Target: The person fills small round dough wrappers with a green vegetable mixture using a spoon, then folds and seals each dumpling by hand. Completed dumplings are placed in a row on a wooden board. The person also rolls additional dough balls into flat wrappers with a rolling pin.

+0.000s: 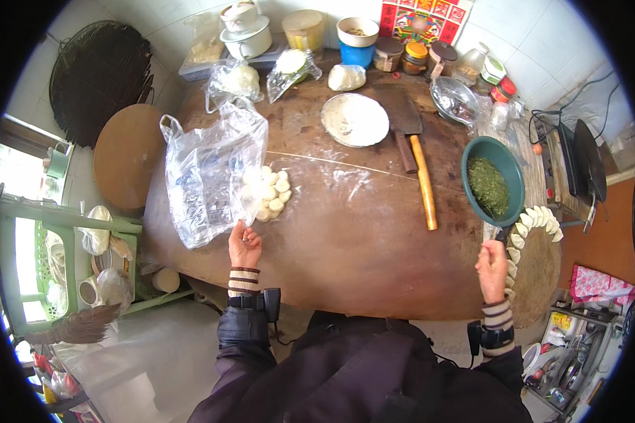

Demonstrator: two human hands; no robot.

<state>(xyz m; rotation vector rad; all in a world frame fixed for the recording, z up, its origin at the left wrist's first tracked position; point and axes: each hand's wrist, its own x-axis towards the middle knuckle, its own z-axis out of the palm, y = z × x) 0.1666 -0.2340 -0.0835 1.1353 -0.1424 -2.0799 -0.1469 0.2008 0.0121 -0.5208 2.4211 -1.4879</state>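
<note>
My left hand (245,247) pinches the lower right corner of a clear plastic bag (206,180) with its fingertips. The bag is spread over the left side of the wooden board and partly covers a cluster of small dough pieces (275,194). On the right, my right hand (491,269) has its fingers curled, just below a green plastic basin (468,182) of chopped green filling (487,187). Whether it holds something small is unclear. Beside it, a curved row of folded dumplings (514,256) lies on a round mat (537,275).
A wooden rolling pin (423,182) and a cleaver (400,111) lie next to a bowl of flour (355,120). Bagged dough (346,77) and several jars (415,57) line the wall. A green rack (74,224) stands left, and the wooden board (344,254) spans the middle.
</note>
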